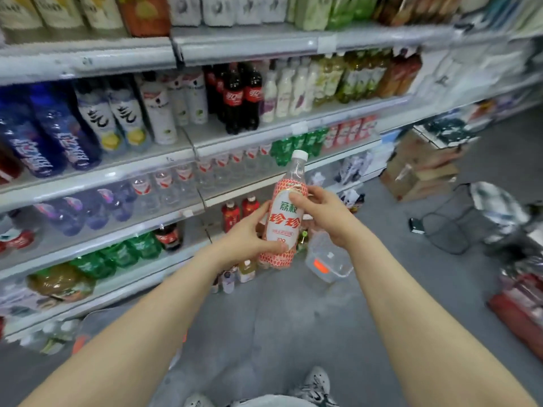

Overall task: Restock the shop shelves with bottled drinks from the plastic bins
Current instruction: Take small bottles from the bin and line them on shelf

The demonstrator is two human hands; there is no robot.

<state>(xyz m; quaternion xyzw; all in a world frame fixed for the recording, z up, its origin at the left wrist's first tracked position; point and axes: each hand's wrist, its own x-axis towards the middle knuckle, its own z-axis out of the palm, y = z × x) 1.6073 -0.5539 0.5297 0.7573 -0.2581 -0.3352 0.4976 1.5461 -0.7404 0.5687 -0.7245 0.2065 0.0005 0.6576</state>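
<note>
Head view: I hold one white-capped bottle (286, 218) with a red-and-white label, upright and leaning slightly, in the air in front of the lower shelves (117, 175).

Left hand (249, 233) wraps the lower body, thumb across the front. Right hand (320, 212) grips the upper label from the other side. Both hands grasp the same bottle; neither is free. The bottle is not yet on any shelf.

Progress: most rows look full, with cola, water and green bottles standing in lines. There is a bare patch on a low shelf beside two red bottles (239, 210). It is a possible slot, but that is my judgement only.

Left to do: a clear plastic bin (329, 259) sits on the floor just behind the bottle, its contents too blurred to count. Several loose small bottles (235, 274) stand on the floor at the shelf foot.

Estimate: mid-task, with more than this one bottle left to place.
</note>
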